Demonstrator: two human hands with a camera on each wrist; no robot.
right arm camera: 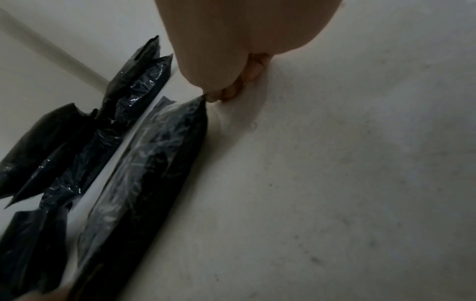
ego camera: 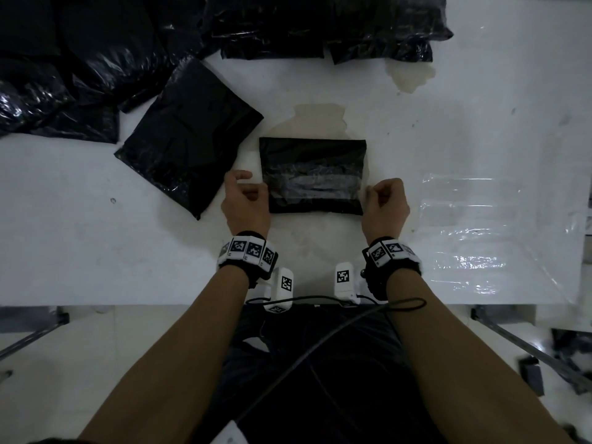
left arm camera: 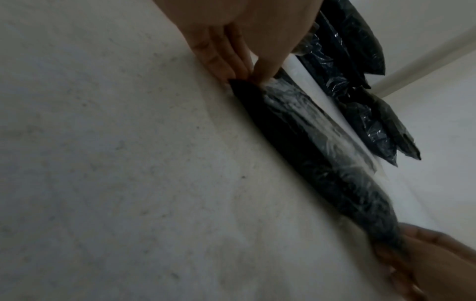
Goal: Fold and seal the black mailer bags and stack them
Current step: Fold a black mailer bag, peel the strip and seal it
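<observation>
Left hand: the left hand (ego camera: 245, 200) pinches the left edge of a flat, rectangular black plastic mailer bag (ego camera: 314, 176), thumb against curled fingertips (left arm camera: 240, 67) at the corner.
Right hand: the right hand (ego camera: 386, 203) pinches the bag's right edge in the same way, its fingers (right arm camera: 233, 90) curled in at the near corner.
Mailer bag: it lies flat on the white table (ego camera: 96, 251) between the two hands, centred in front of the person, with a glossy band across its near half.
Just left: a second crinkled black plastic mailer bag (ego camera: 189, 136) lies tilted on the table, near the left hand but apart from the held bag.
Far left: a heap of shiny black plastic mailer bags (ego camera: 64, 65) overlaps at the table's far left corner.
Far middle: a low pile of black plastic mailer bags (ego camera: 323, 27) sits along the far edge, well apart from the hands.
Stains: two pale brownish stains (ego camera: 320, 118) mark the table just beyond the held bag.
Right side: a clear, wrinkled plastic sheet (ego camera: 499, 238) covers the table right of the right hand.
</observation>
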